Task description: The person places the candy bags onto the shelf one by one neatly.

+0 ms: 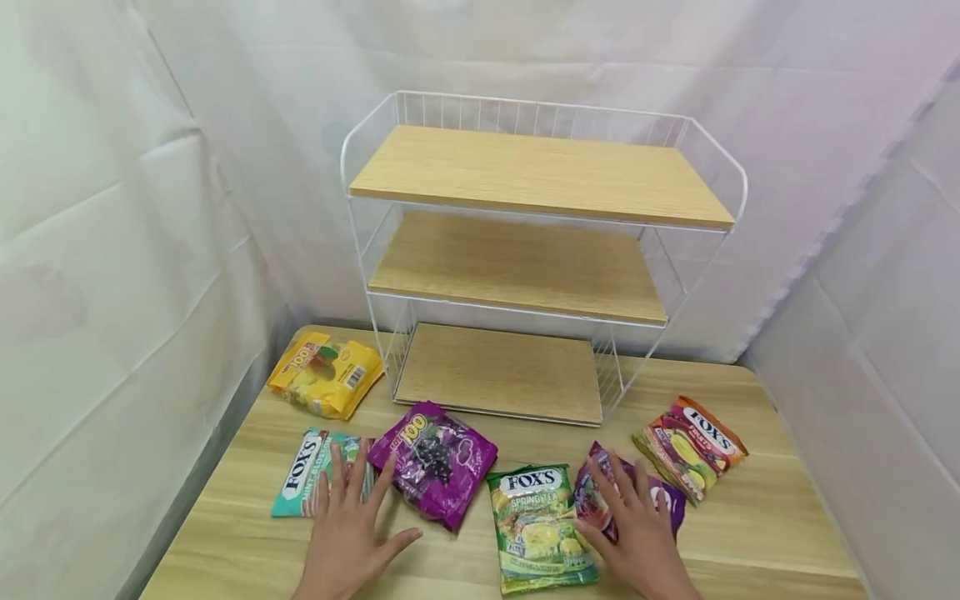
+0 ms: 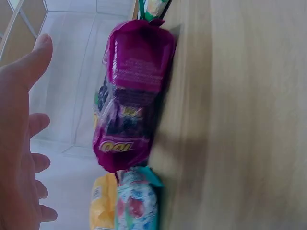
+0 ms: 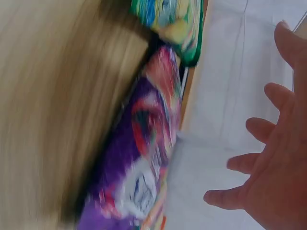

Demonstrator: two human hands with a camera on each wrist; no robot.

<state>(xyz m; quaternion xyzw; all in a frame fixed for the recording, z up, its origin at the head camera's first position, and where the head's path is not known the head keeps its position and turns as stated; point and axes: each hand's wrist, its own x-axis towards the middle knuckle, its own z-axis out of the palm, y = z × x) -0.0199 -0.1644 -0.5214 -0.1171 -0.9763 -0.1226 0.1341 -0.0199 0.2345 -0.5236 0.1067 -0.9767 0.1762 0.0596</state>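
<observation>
My left hand (image 1: 347, 529) hovers with spread fingers over the table's front, its fingertips overlapping the teal Fox's candy bag (image 1: 302, 475) in the head view. Just right of it lies the purple candy bag with grapes and "100" on it (image 1: 438, 467), seen edge-on in the left wrist view. Fingers apart, my right hand (image 1: 636, 533) is above a dark purple candy bag (image 1: 667, 498) and partly hides it. Between the hands lies a green Fox's Spring Tea bag (image 1: 534, 525). Neither hand holds anything.
A three-tier white wire rack (image 1: 540, 312) with wooden shelves stands at the back of the table (image 1: 750, 533). To its left lies a yellow "100" candy bag (image 1: 326, 375); to its right, a red and orange Fox's Fruits bag (image 1: 692, 448). White cloth (image 1: 112, 250) surrounds the table.
</observation>
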